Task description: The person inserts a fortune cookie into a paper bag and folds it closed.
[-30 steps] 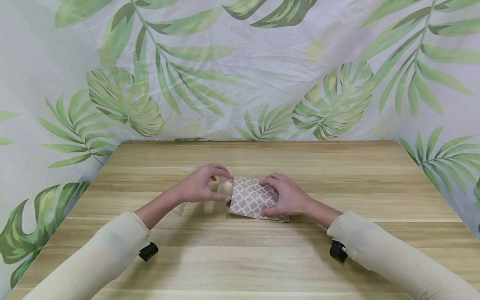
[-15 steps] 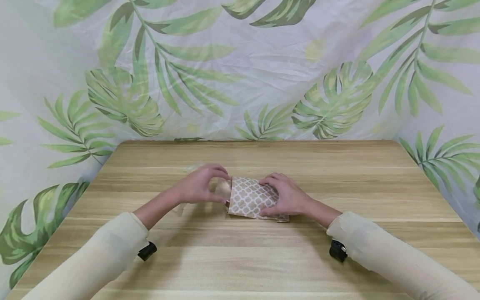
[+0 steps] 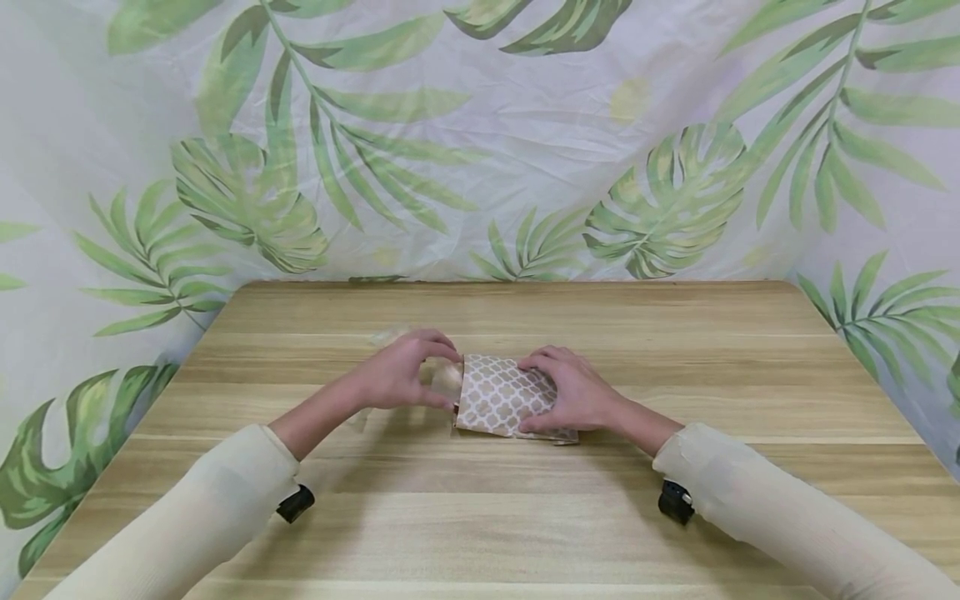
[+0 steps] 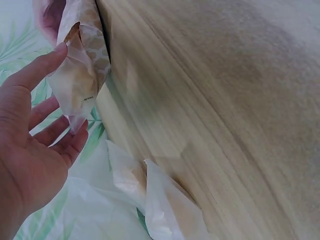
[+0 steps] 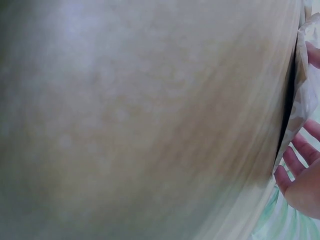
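A brown paper bag [image 3: 498, 396] with a white lattice pattern lies on the table, its mouth toward the left. Out of that mouth sticks a translucent plastic packet [image 4: 77, 85] with something tan inside. My left hand [image 3: 397, 371] is curved around the mouth, thumb and index finger at its two edges; in the left wrist view the other fingers sit loosely beside the packet. My right hand [image 3: 573, 387] grips the bag's right half between thumb and fingers. The right wrist view shows only the bag's edge [image 5: 300, 100] and part of that hand.
More translucent packets [image 4: 172, 210] lie on the wooden table [image 3: 495, 517], left of the bag and partly hidden by my left hand in the head view. A leaf-patterned cloth [image 3: 420, 167] hangs behind the table. Black wrist cameras [image 3: 296, 503] hang under both sleeves.
The bag's mouth edge has shifted very slightly left, and less of the packet shows outside it. My left hand has moved slightly; the right hand stays almost still.
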A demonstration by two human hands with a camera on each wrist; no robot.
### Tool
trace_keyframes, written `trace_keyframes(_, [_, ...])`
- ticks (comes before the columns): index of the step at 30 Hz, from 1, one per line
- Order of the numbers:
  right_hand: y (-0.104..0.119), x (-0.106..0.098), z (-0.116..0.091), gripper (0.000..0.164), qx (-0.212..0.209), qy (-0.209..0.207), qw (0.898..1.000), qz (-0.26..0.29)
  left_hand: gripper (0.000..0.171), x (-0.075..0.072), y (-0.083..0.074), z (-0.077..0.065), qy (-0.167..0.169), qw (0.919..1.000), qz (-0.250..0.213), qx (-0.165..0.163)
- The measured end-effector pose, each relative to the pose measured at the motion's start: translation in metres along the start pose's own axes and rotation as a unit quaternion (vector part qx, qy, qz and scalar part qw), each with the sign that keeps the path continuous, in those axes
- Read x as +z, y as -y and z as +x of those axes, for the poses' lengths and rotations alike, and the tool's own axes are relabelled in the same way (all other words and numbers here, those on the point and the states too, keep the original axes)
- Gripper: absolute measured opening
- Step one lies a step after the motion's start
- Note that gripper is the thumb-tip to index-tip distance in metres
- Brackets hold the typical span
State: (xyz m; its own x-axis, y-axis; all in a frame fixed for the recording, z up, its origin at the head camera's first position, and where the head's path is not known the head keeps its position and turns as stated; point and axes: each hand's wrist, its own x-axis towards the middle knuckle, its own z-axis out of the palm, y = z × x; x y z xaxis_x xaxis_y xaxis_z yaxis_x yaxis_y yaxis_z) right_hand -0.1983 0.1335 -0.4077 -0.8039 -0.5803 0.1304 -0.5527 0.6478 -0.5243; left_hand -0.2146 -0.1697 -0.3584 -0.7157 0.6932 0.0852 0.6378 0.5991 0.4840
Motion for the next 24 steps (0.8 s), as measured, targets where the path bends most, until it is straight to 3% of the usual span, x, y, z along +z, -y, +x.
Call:
trace_keyframes(14, [0.0010, -0.0011, -0.0001, 0.083, 0.001, 0.002, 1.000, -0.003, 0.047, -0.0039, 0.0046, -0.0040, -0.045, 0.9975, -0.055, 0.000])
trace_keyframes(24, [0.0006, -0.0014, -0.0005, 0.083, 0.006, 0.003, 1.000, 0.006, 0.049, -0.0039, -0.0026, 0.0039, -0.063, 0.9963, -0.053, 0.026])
